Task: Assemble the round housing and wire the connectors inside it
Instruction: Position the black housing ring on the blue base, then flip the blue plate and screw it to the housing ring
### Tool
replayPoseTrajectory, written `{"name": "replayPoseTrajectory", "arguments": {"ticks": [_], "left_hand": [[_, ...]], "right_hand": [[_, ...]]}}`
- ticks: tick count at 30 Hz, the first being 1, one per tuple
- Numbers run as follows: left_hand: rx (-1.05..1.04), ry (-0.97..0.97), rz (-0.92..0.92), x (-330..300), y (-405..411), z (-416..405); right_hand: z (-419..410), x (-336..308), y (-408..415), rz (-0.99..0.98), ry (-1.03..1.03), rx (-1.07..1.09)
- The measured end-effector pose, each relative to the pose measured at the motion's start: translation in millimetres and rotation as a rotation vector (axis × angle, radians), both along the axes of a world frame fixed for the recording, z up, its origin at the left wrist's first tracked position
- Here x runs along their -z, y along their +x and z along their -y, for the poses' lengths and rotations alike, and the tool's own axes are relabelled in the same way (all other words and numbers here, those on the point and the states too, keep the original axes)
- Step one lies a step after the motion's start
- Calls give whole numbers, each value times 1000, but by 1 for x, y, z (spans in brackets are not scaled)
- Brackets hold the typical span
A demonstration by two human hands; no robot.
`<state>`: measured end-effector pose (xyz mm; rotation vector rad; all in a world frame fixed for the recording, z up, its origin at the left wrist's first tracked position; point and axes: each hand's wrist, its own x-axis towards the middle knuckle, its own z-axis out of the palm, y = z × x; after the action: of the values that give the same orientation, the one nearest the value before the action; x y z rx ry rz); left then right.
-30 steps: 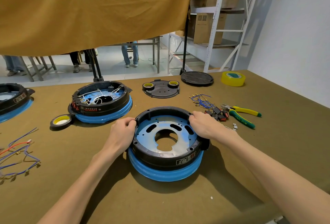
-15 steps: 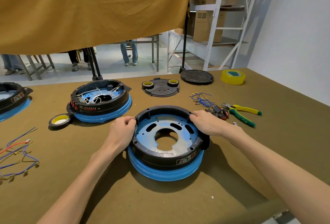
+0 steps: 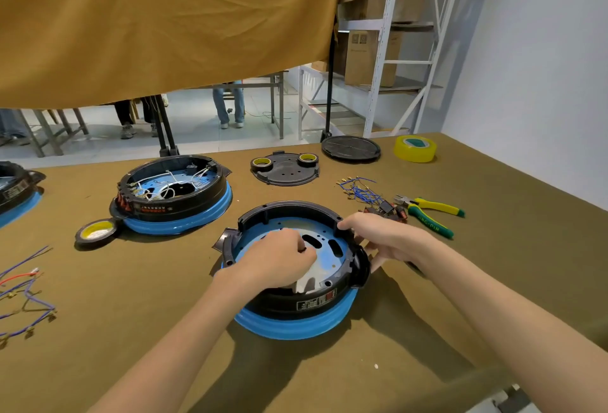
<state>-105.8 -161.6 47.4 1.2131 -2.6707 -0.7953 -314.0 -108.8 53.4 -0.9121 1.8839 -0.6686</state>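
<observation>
Seen from above at an olive-covered bench point(image 3: 493, 281): a round black housing point(image 3: 292, 297) on a blue base, lying near the front centre, its blue inner plate pierced by slots. Left hand point(image 3: 279, 261) reaching inside the ring, fingers curled over the plate; cannot tell whether anything is pinched there. Right hand point(image 3: 388, 238) at the right rim, thumb and fingers curled round the black wall. Beyond and to the left, a second housing point(image 3: 174, 195) already filled with white wires, a roll of black tape point(image 3: 95, 231) just beside it. Farther back, a flat black cover point(image 3: 286, 170) carrying two small tape rolls, a round black lid point(image 3: 350, 148), and a roll of yellow tape point(image 3: 415, 148). To the right of the work, a tangle of blue wires point(image 3: 358, 190), a small pile of black and red connectors point(image 3: 385, 210), and green-and-yellow pliers point(image 3: 431, 212). At the left edge, loose purple and red wires point(image 3: 23, 287) and part of a third housing point(image 3: 14, 190). Overhead, a mustard cloth point(image 3: 164, 17); behind, metal shelving point(image 3: 381, 50) with cartons.
</observation>
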Motion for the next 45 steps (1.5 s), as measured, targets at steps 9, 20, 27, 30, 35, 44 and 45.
{"name": "replayPoseTrajectory", "arguments": {"ticks": [9, 20, 27, 30, 35, 44, 45], "left_hand": [[-93, 301, 93, 8, -30, 28], [-90, -41, -73, 13, -37, 12], [74, -131, -159, 7, -38, 5], [92, -127, -174, 11, -39, 6], [73, -95, -279, 18, -38, 9], [62, -96, -276, 18, -38, 7], [61, -96, -274, 17, -38, 6]], "right_hand": [[-13, 2, 4, 242, 26, 81], [-8, -2, 0, 290, 42, 62], [-38, 3, -58, -537, -290, 178], [-55, 19, -75, -787, -190, 181], [-60, 31, -88, -760, -172, 180], [-63, 28, -108, -607, -115, 174], [-63, 27, -109, -587, -101, 176]]}}
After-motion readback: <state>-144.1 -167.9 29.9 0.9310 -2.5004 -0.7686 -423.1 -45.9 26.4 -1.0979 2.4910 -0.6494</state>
